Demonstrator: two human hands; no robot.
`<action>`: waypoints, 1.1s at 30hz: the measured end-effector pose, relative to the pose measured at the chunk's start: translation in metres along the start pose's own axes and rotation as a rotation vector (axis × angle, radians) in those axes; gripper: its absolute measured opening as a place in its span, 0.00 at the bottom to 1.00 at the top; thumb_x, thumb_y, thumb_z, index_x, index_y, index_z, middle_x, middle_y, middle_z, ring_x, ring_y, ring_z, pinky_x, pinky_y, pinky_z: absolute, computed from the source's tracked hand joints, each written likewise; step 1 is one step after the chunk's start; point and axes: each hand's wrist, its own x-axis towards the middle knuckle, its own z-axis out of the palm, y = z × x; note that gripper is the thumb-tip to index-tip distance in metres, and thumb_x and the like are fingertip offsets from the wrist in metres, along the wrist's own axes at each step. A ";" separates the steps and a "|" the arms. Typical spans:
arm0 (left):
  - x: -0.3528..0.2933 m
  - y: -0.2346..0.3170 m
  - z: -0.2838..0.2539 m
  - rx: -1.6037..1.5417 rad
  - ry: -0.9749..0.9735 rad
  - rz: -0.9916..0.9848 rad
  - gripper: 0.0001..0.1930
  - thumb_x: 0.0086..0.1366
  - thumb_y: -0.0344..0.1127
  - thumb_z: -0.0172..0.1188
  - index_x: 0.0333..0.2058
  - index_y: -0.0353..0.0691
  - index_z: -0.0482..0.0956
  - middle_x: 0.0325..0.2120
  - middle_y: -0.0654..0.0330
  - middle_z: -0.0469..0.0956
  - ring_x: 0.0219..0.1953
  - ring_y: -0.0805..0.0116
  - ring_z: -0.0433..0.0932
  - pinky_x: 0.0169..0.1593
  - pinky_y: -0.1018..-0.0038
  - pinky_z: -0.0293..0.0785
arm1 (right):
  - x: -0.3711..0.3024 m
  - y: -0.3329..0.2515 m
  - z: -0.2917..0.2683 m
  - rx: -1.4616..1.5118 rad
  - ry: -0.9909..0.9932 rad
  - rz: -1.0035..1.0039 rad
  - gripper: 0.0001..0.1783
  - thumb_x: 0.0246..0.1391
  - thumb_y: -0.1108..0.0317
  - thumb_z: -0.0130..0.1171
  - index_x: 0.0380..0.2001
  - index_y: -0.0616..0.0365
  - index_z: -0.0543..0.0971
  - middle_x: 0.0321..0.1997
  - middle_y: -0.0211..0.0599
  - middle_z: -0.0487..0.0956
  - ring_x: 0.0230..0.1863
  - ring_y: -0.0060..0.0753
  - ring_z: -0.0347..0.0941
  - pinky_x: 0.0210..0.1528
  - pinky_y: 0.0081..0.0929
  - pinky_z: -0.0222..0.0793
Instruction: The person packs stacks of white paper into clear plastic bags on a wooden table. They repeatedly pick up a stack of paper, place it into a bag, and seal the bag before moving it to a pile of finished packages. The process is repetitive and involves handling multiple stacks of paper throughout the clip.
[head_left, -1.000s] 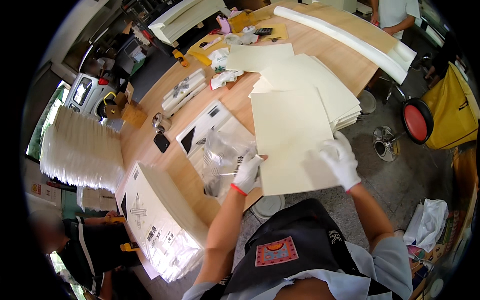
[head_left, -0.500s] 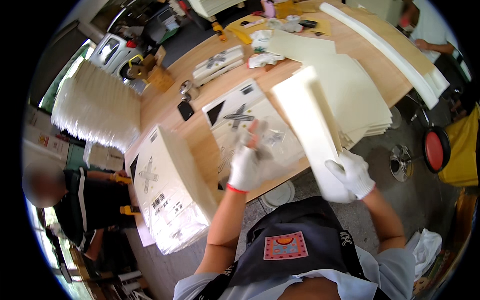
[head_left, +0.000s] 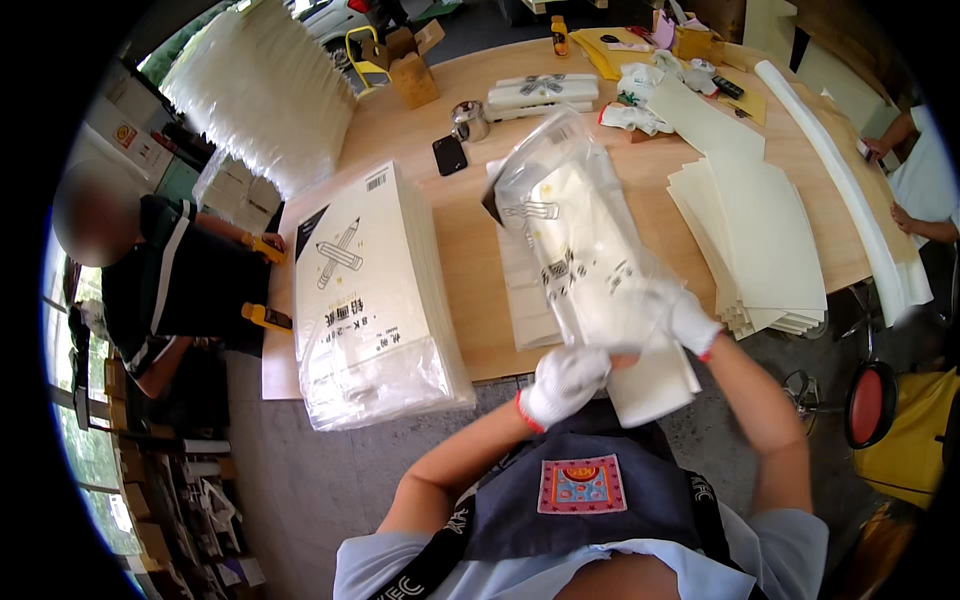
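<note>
A stack of cream paper sheets (head_left: 655, 387) sits most of the way inside a clear printed plastic bag (head_left: 590, 230), its near end sticking out of the bag's mouth. My left hand (head_left: 568, 384), in a white glove with a red cuff and bare fingertips, is closed on the bag's near edge. On the other side, my right hand (head_left: 688, 322), gloved alike, grips the paper and bag along the right edge; its fingers are slightly blurred. Beneath the raised bag lie more flat printed bags (head_left: 525, 300) on the wooden table (head_left: 470, 240).
Left of my hands stands a tall pile of packed printed bags (head_left: 365, 280). Fanned cream sheets (head_left: 755, 240) lie to the right, beyond them a long white roll (head_left: 840, 180). A phone (head_left: 450, 156) and metal pot (head_left: 469, 121) sit further back. A person (head_left: 190, 270) stands at left.
The paper stack, held apart in my right hand before, is now inside a plastic bag lifted off the table. Both hands have come together near the table's front edge. The view has shifted.
</note>
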 end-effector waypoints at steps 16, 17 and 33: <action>-0.044 -0.023 0.042 0.161 0.069 -0.041 0.06 0.48 0.26 0.58 0.28 0.41 0.75 0.26 0.57 0.75 0.30 0.58 0.76 0.32 0.67 0.72 | -0.050 0.041 0.071 -0.694 0.374 0.239 0.16 0.53 0.60 0.51 0.44 0.53 0.72 0.22 0.43 0.78 0.26 0.48 0.76 0.30 0.44 0.70; -0.060 -0.040 0.042 0.374 0.048 0.058 0.06 0.47 0.26 0.59 0.27 0.40 0.74 0.26 0.56 0.74 0.32 0.56 0.74 0.35 0.66 0.71 | -0.051 0.046 0.067 -0.737 0.385 0.224 0.15 0.53 0.59 0.49 0.41 0.54 0.73 0.20 0.42 0.77 0.24 0.48 0.75 0.28 0.44 0.69; -0.116 -0.006 -0.007 0.030 0.340 -0.760 0.07 0.50 0.27 0.61 0.24 0.38 0.70 0.21 0.55 0.69 0.24 0.59 0.70 0.30 0.69 0.68 | -0.103 0.030 0.058 -1.002 0.065 -0.257 0.03 0.44 0.66 0.51 0.20 0.50 0.72 0.12 0.31 0.68 0.13 0.32 0.67 0.14 0.36 0.59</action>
